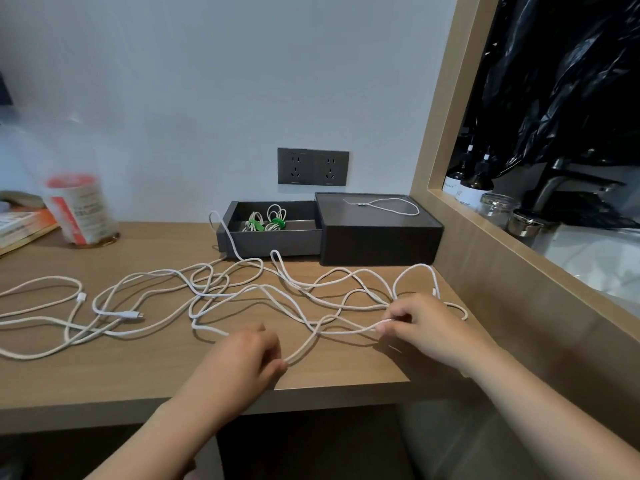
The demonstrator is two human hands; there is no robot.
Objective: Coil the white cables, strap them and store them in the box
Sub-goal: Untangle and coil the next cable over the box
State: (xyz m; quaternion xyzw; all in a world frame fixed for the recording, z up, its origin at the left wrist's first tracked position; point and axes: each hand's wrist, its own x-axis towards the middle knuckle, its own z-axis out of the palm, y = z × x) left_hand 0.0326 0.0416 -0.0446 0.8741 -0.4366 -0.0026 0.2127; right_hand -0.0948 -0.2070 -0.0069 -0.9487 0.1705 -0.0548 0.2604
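One wide-angle camera, worn on the head, looks forward and down over a wooden desk (138,379): left hand (247,355) and right hand (426,327) close under the lens, white cables (258,287) mid-frame, the dark box (381,242) farther back by the wall.

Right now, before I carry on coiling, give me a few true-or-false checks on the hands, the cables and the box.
1. The left hand and the right hand each pinch a cable. True.
2. The drawer of the box is shut. False: it is slid out to the left.
3. Two coils with green straps lie in the drawer. True.
4. Nothing lies on top of the box. False: a thin white cord rests there.
5. Every cable is already coiled. False: loose cables sprawl tangled across the desk.
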